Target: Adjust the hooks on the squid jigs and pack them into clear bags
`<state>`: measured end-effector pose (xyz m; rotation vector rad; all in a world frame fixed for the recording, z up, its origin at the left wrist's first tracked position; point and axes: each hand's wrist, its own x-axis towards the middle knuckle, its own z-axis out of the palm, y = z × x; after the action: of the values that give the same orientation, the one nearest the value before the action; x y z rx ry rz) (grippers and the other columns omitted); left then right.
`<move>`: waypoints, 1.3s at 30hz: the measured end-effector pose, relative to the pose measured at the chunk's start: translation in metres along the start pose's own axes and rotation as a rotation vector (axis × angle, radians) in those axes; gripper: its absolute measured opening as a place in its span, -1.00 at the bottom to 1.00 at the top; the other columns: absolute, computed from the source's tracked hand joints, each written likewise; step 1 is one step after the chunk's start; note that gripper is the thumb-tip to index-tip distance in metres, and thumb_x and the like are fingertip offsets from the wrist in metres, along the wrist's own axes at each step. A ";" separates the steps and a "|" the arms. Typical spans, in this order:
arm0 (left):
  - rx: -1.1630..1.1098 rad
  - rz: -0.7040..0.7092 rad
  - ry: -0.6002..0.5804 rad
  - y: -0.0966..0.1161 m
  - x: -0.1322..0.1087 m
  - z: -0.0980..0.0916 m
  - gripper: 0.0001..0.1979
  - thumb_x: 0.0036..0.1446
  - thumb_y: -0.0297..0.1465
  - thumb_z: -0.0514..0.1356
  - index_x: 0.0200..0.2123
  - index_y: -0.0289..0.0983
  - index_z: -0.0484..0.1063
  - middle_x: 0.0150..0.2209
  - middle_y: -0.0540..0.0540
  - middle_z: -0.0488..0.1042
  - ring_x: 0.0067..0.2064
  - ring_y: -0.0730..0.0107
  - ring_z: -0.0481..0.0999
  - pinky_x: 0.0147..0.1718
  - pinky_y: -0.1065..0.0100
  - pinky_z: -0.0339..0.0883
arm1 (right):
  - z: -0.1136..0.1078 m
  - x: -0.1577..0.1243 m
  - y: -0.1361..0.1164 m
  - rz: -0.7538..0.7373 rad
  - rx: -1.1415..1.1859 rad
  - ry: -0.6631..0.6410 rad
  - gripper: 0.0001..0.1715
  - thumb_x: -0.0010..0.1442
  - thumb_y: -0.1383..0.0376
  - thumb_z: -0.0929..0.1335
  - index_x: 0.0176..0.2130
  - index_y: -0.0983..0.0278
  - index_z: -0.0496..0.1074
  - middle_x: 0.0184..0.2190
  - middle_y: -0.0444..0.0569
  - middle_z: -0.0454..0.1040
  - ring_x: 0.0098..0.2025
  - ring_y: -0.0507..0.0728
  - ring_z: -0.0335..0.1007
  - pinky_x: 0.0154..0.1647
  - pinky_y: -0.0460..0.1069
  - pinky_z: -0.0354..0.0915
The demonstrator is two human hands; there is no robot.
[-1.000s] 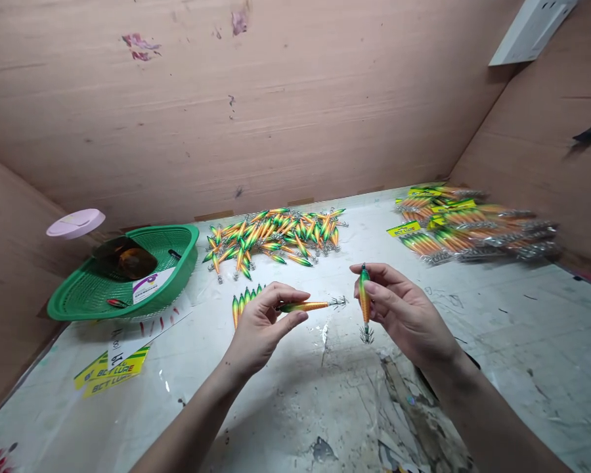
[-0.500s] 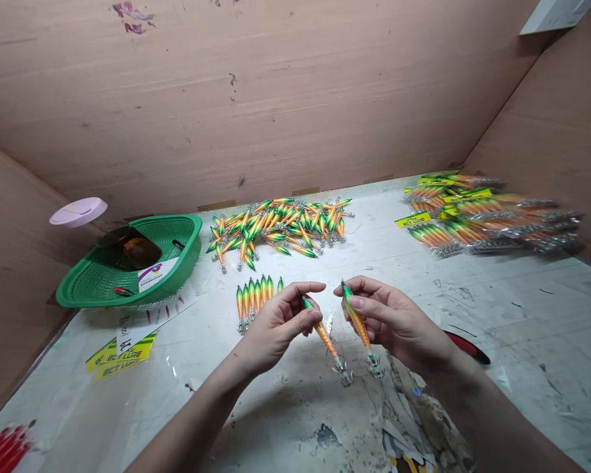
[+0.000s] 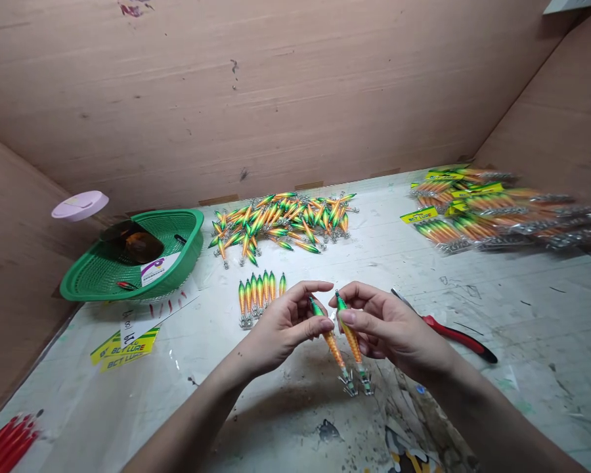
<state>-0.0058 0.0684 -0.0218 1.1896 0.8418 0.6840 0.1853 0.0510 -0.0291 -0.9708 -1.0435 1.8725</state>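
Note:
My left hand (image 3: 288, 322) pinches a green-and-orange squid jig (image 3: 331, 341) by its upper body, hooks pointing down. Close beside it, my right hand (image 3: 381, 322) grips a second squid jig (image 3: 349, 332) near its green end, also hooks down. Both jigs are held above the table, side by side and slightly tilted. Left of my left hand, a row of several squid jigs (image 3: 259, 292) lies on the table, partly covered by that hand. Farther back is a loose heap of many similar jigs (image 3: 285, 220).
A green basket (image 3: 194, 253) stands at the left, near yellow header cards (image 3: 128, 355). Packed jigs in clear bags (image 3: 492, 220) are stacked at the back right. Red-handled pliers (image 3: 465, 338) lie beyond my right wrist. Red sticks (image 3: 10, 447) lie at the lower left.
My right hand has moved left, bringing its squid jig up close to the one in my left hand. The pliers now show more fully. The view has shifted slightly.

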 end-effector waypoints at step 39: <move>0.573 -0.299 0.197 -0.045 -0.072 -0.007 -0.76 0.01 -0.32 0.19 -0.25 -0.21 0.22 -0.36 0.01 0.41 -0.40 0.38 0.40 -0.39 0.36 0.24 | -0.083 -0.069 0.045 -0.096 -1.925 0.683 -0.70 0.13 0.07 0.34 -0.35 0.27 0.34 -0.32 0.20 0.43 -0.31 0.33 0.37 -0.33 0.11 0.27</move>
<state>-0.0494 0.0014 -0.0519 1.4732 1.4116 0.3187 0.2750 0.0000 -0.0836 -2.1449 -2.1733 -0.2139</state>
